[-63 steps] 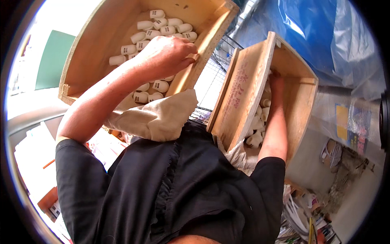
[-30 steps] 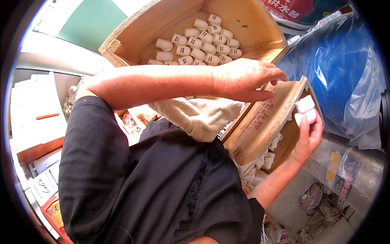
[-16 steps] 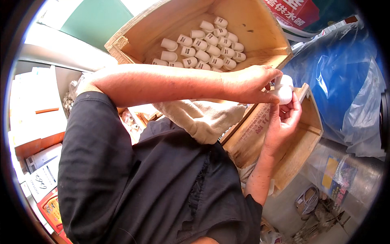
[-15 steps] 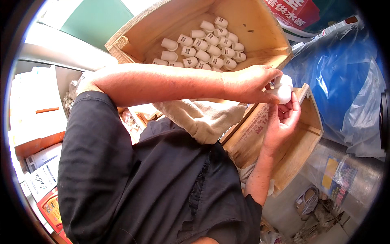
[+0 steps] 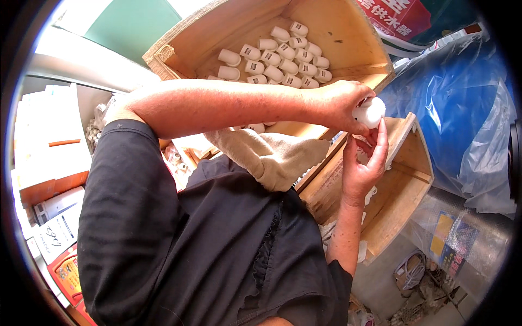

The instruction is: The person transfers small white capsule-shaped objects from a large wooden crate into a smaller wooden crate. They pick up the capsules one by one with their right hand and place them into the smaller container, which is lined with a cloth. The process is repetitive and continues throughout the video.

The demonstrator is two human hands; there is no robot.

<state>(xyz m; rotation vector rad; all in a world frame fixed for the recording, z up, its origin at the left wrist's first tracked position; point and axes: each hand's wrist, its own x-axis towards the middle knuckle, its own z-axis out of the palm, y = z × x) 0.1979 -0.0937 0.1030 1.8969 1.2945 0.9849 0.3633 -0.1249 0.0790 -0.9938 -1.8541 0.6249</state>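
A white fitting [image 5: 370, 112] sits in the left hand's [image 5: 341, 106] curled grip, near the smaller wooden box's [image 5: 403, 202] top corner; the right hand [image 5: 363, 173] fingers its lower edge (gripping or not, I cannot tell). Seemingly two-handed adjusting; moving on calls for one firm hold.

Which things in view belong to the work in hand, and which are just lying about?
Apparently in use:
- left hand, holding at least one white piece; right hand at it
- larger wooden box, containing white caps
- smaller wooden box

Apparently lying about:
- blue plastic sheeting
- green panel
- coiled cable
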